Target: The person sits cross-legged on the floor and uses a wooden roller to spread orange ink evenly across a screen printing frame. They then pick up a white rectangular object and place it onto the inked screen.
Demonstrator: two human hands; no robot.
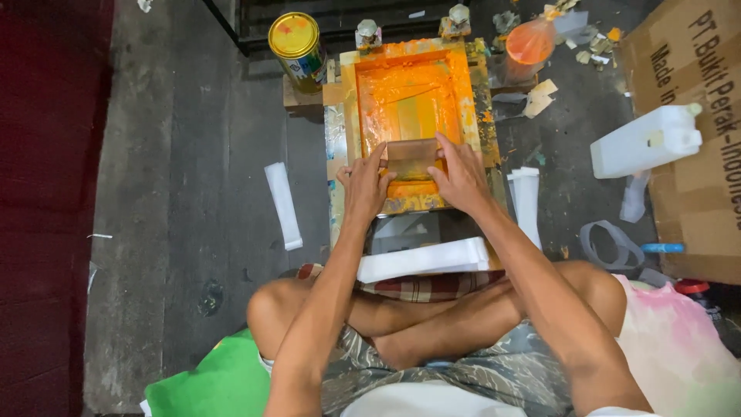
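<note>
I sit cross-legged on the floor in front of a wooden printing screen frame [349, 108] smeared with orange ink. Both hands grip a flat squeegee [411, 157] at the near end of the screen. My left hand [364, 181] holds its left end and my right hand [461, 176] holds its right end. A stack of white strips [423, 259] lies across my lap just below the frame.
A yellow-lidded tin can [297, 45] stands at the far left of the frame and an orange-stained bag [530, 42] at the far right. A white jerrycan [647, 140] leans on a cardboard box [698, 208]. Loose white strips [282, 205] lie on the grey floor.
</note>
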